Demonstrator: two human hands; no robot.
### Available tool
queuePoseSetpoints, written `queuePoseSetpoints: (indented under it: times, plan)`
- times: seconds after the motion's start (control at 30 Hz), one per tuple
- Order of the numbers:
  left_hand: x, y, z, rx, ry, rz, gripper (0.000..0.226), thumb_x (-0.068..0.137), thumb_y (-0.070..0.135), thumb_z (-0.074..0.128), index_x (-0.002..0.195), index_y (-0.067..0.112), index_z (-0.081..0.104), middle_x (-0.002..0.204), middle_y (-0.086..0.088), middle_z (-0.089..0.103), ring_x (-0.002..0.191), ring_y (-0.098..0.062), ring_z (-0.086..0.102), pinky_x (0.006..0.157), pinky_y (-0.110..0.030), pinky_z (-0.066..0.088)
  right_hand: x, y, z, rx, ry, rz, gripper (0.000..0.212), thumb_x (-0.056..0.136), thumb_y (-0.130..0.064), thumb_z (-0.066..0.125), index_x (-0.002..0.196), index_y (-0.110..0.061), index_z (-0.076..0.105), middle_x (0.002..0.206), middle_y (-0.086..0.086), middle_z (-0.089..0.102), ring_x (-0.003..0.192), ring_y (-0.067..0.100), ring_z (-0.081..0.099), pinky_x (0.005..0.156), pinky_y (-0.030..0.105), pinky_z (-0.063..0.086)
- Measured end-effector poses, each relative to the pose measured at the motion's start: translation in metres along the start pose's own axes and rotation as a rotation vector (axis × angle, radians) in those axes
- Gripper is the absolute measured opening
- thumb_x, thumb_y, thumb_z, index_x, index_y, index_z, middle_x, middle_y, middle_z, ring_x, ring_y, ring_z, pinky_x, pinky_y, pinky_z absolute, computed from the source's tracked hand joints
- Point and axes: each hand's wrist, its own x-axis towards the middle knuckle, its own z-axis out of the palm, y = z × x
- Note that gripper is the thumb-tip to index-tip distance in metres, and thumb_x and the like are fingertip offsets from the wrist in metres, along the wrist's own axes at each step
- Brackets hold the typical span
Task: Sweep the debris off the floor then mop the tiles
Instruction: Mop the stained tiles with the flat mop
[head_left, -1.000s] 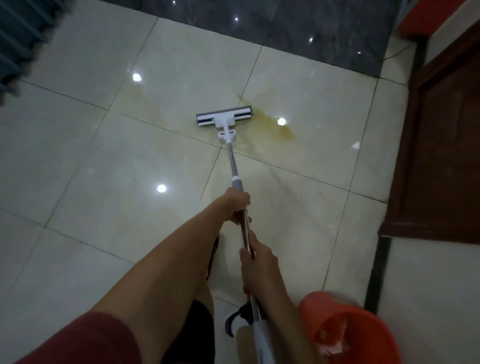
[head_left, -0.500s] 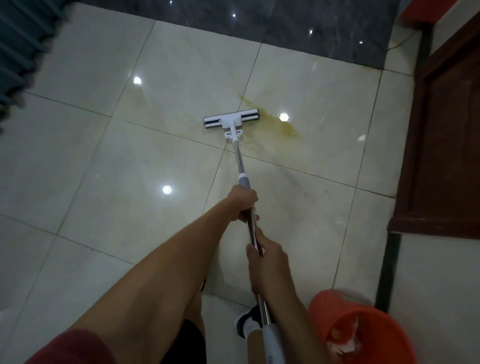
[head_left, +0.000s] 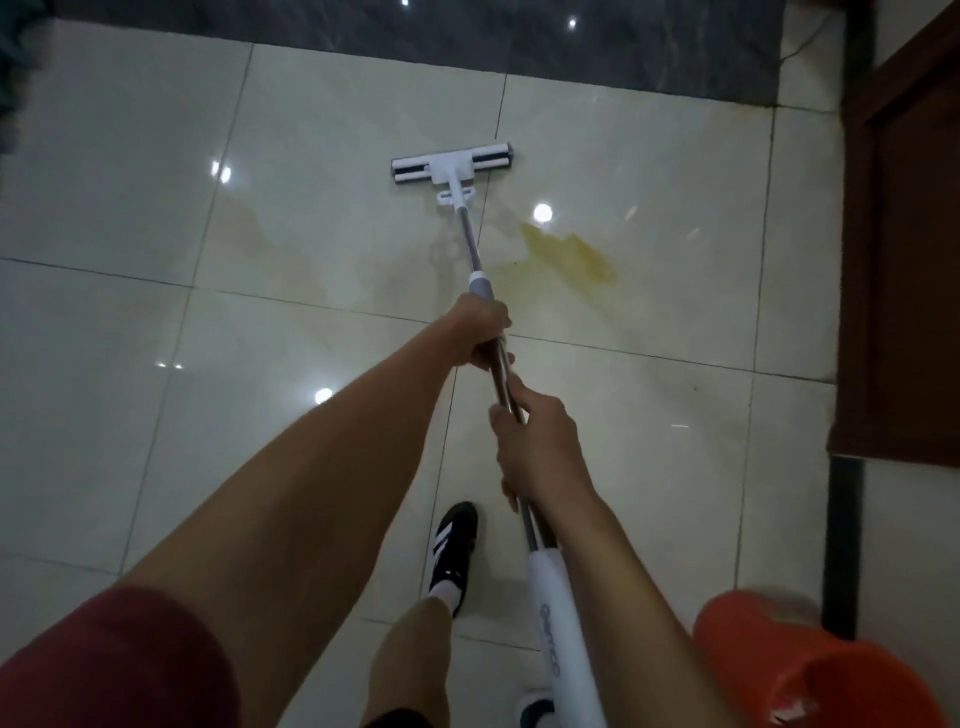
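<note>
1. My left hand (head_left: 480, 332) grips the metal shaft of the mop (head_left: 470, 228) just below its grey collar, fingers curled round it.
2. My right hand (head_left: 537, 447) clenches the same shaft nearer to me, at about five o'clock from the left one. The two hands are close together but not touching.
3. From my hands the shaft runs away toward twelve o'clock, leaning slightly left, to the mop head (head_left: 452, 163), which lies flat on the cream tiles (head_left: 130, 291) well ahead of both fists.
4. The white handle grip (head_left: 553, 623) trails back past my right forearm toward six o'clock.
5. The mop head sits crosswise to the shaft, on the tile row just short of the dark stone strip (head_left: 571, 47) at twelve o'clock.
6. A yellowish stain (head_left: 571, 254) spreads on the tile at about two o'clock from my left hand, to the right of the shaft and nearer to me than the mop head. A fainter smear lies to the shaft's left.
7. My black shoe with white stripes (head_left: 452, 556) stands at six o'clock, between my forearms.
8. An orange bucket (head_left: 810, 670) is at five o'clock, just right of my right arm.
9. A dark wooden door (head_left: 904, 270) fills the three o'clock edge.
10. My red sleeve (head_left: 114, 660) shows at seven o'clock.
</note>
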Motion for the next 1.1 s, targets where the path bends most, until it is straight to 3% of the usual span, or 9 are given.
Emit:
queuePoseSetpoints:
  times: [0.07,0.23,0.53,0.63,0.73,0.8,0.9,1.0,1.1]
  plan:
    - [0.01,0.009,-0.014,0.004,-0.008,0.022,0.017,0.102,0.012,0.053,0.112,0.001,0.046,0.088,-0.017,0.059,0.065,-0.027,0.068,0.054,-0.038,0.061,0.012,-0.014,0.006,0.034,0.004,0.023,0.042,0.102,-0.021,0.049,0.143,-0.03,0.049,0.084,0.004,0.062,0.054,0.015,0.058,0.043,0.023,0.047]
    - [0.005,-0.007,-0.018,-0.008,-0.033,-0.002,0.02,0.101,0.013,0.057,0.114,0.0,0.048,0.083,-0.015,0.058,0.057,-0.026,0.067,0.05,-0.037,0.06,-0.004,-0.011,0.018,0.093,0.012,0.071,0.045,0.101,-0.02,0.05,0.143,-0.036,0.049,0.081,0.004,0.061,0.054,0.016,0.057,0.043,0.023,0.047]
    - [-0.044,-0.084,0.014,0.082,-0.064,-0.007,0.021,0.1,0.012,0.059,0.115,-0.001,0.052,0.086,-0.016,0.061,0.063,-0.029,0.07,0.062,-0.045,0.063,-0.086,0.056,0.039,0.12,0.035,0.08,0.047,0.104,-0.024,0.046,0.149,-0.032,0.041,0.101,0.0,0.062,0.063,0.006,0.057,0.041,0.009,0.038]
    - [-0.072,-0.131,0.042,0.107,-0.078,-0.009,0.022,0.1,0.014,0.06,0.114,-0.002,0.054,0.086,-0.016,0.063,0.066,-0.03,0.071,0.065,-0.044,0.063,-0.13,0.098,0.046,0.107,0.063,0.079,0.045,0.104,-0.024,0.046,0.148,-0.031,0.042,0.101,-0.004,0.06,0.066,0.007,0.059,0.047,0.013,0.045]
    - [-0.105,-0.187,0.072,0.11,-0.107,0.005,0.018,0.1,0.013,0.06,0.11,0.0,0.053,0.084,-0.015,0.062,0.063,-0.029,0.07,0.059,-0.042,0.062,-0.179,0.149,0.055,0.117,0.097,0.072,0.04,0.103,-0.024,0.047,0.142,-0.027,0.05,0.098,-0.002,0.064,0.071,0.008,0.062,0.065,0.026,0.058]
    - [-0.128,-0.226,0.091,0.1,-0.13,0.017,0.017,0.1,0.012,0.059,0.11,0.0,0.052,0.081,-0.015,0.061,0.061,-0.029,0.068,0.056,-0.042,0.062,-0.211,0.183,0.06,0.152,0.109,0.074,0.034,0.102,-0.023,0.049,0.135,-0.023,0.056,0.092,0.0,0.066,0.068,0.01,0.061,0.072,0.03,0.059]
    - [-0.159,-0.285,0.12,0.076,-0.161,0.019,0.014,0.1,0.009,0.057,0.109,0.0,0.049,0.077,-0.016,0.057,0.06,-0.031,0.065,0.055,-0.044,0.061,-0.26,0.236,0.071,0.149,0.146,0.072,0.03,0.1,-0.022,0.051,0.129,-0.019,0.061,0.1,0.008,0.071,0.077,0.016,0.065,0.079,0.03,0.055]
    - [-0.187,-0.339,0.151,0.092,-0.189,0.043,0.015,0.099,0.008,0.056,0.11,0.002,0.048,0.075,-0.016,0.057,0.058,-0.033,0.065,0.074,-0.058,0.061,-0.309,0.288,0.076,0.192,0.127,0.06,0.033,0.1,-0.021,0.049,0.131,-0.025,0.059,0.089,0.007,0.068,0.07,0.019,0.066,0.059,0.028,0.056]
    - [-0.221,-0.382,0.176,0.138,-0.21,0.053,0.02,0.099,0.009,0.056,0.116,0.003,0.047,0.078,-0.016,0.06,0.058,-0.035,0.068,0.061,-0.051,0.062,-0.357,0.327,0.075,0.277,0.123,0.081,0.032,0.102,-0.025,0.045,0.13,-0.036,0.057,0.074,0.0,0.059,0.054,0.014,0.058,0.041,0.017,0.044]
